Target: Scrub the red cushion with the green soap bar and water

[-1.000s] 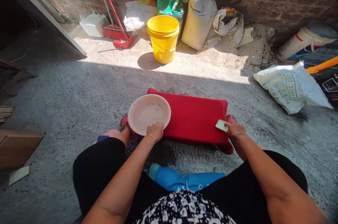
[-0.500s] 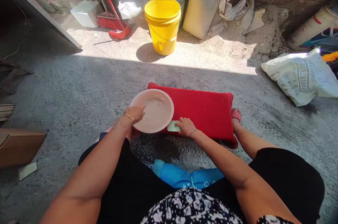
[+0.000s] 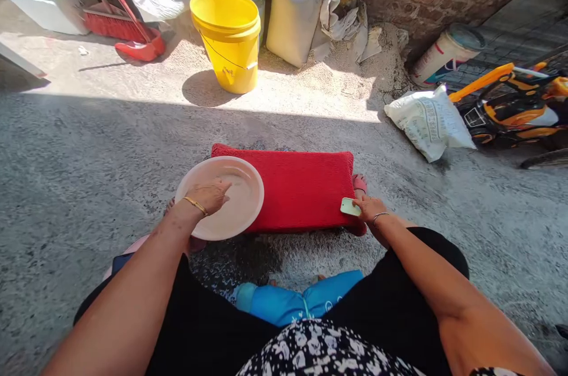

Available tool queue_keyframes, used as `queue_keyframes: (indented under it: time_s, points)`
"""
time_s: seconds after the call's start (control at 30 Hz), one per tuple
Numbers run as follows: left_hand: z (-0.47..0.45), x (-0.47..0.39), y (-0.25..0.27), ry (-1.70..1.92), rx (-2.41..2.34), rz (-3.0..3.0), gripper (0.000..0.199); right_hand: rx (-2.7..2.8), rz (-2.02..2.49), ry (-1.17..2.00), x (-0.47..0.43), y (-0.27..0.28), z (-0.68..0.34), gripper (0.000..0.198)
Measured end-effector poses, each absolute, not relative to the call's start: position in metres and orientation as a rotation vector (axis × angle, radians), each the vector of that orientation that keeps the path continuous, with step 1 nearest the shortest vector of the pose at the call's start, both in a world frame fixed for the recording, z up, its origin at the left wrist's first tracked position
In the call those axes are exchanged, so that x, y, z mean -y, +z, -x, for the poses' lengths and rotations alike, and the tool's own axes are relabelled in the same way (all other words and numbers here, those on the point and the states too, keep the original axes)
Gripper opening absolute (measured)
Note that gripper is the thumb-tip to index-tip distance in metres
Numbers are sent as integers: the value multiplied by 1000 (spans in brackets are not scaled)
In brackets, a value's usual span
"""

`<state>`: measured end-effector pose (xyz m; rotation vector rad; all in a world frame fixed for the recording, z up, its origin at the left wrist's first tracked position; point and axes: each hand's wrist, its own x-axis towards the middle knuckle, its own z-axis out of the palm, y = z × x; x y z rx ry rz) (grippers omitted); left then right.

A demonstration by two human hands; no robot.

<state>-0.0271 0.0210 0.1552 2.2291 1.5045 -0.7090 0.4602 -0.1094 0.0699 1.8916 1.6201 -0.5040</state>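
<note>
My left hand (image 3: 212, 195) reaches over the pale pink basin (image 3: 251, 219), fingers stretched toward its inside and holding nothing I can see. Shallow cloudy liquid seems to cover the basin's bottom. The basin overlaps the left end of a low block covered in thick red cloth (image 3: 306, 187). At the block's right end, my right hand (image 3: 370, 209) is closed on a flat, pale green rectangular piece (image 3: 350, 206) with rounded corners. Its exact kind is unclear. The piece lies over the red cloth, close to my right foot.
Beyond the block stands a yellow bucket (image 3: 228, 39). A red broom (image 3: 106, 18) and dustpan (image 3: 142, 48) are at the left, near a white box (image 3: 51, 0). Sacks (image 3: 293, 15) line the brick wall. A white bag (image 3: 428, 122) lies right, beside an orange-black machine (image 3: 510, 110). A blue bundle (image 3: 284, 302) is between my legs.
My right hand has slid the pale green piece rightward along the red cloth, from beside the basin to the far right end. My left hand stays over the basin. The view has turned right.
</note>
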Motion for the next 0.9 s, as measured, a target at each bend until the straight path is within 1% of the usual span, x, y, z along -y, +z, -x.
queue_keyframes:
  time_s: [0.1, 0.17, 0.27, 0.43, 0.53, 0.6, 0.67, 0.77, 0.9]
  points:
    - [21, -26, 155, -754, -1423, -2283, 44, -1500, -1972, -399, 102, 86, -477, 35]
    - [20, -29, 153, -756, -1419, -2295, 43, -1575, -1961, -351, 90, 91, -455, 38]
    - [23, -31, 150, -763, -1423, -2311, 41, -1861, -1825, -396, 70, 85, -385, 46]
    - [28, -30, 152, -757, -1450, -2240, 41, -2303, -1442, -490, 47, 60, -249, 40]
    - [30, -28, 155, -828, -1435, -2233, 39, -2378, -1373, -510, 38, 47, -218, 41]
    - [32, -28, 156, -835, -1446, -2235, 40, -2351, -1396, -518, 34, 41, -227, 45]
    - [33, -27, 156, -825, -1469, -2219, 40, -2276, -1456, -514, 36, 37, -259, 49]
    - [37, -26, 155, -812, -1476, -2205, 42, -2091, -1590, -483, 50, 37, -330, 52]
    - [50, -25, 147, -764, -1475, -2190, 43, -1748, -1811, -464, 81, 49, -428, 51]
